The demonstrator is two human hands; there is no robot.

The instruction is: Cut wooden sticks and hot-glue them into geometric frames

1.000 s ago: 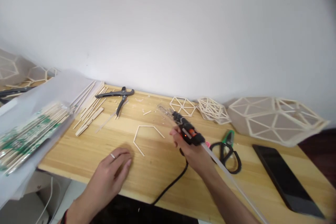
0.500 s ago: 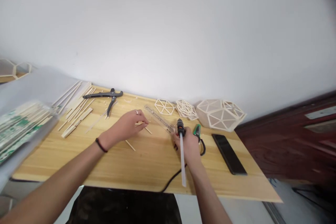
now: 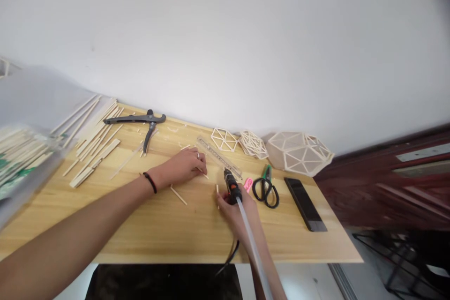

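Observation:
My right hand (image 3: 236, 207) grips a black and orange hot glue gun (image 3: 232, 185) with a long clear glue stick (image 3: 252, 243) sticking out behind it; its nozzle points at the table just right of a short wooden stick (image 3: 217, 191). My left hand (image 3: 183, 167) rests palm down on a part-built frame of thin wooden sticks (image 3: 178, 195), fingers pressed on the sticks near a clear ruler (image 3: 218, 156). A ring and a black wristband show on that hand.
On the wooden table (image 3: 168, 225) lie black cutters (image 3: 140, 122), loose sticks (image 3: 94, 145), a tray of sticks (image 3: 17, 159) at left, stick lattice shapes (image 3: 298, 152), green-handled scissors (image 3: 265, 187) and a black phone (image 3: 305, 203). A wall stands behind, a dark door at right.
My left hand reached forward from the near edge onto the stick frame. My right hand brought the glue gun down and left, toward the frame. The view pulled back.

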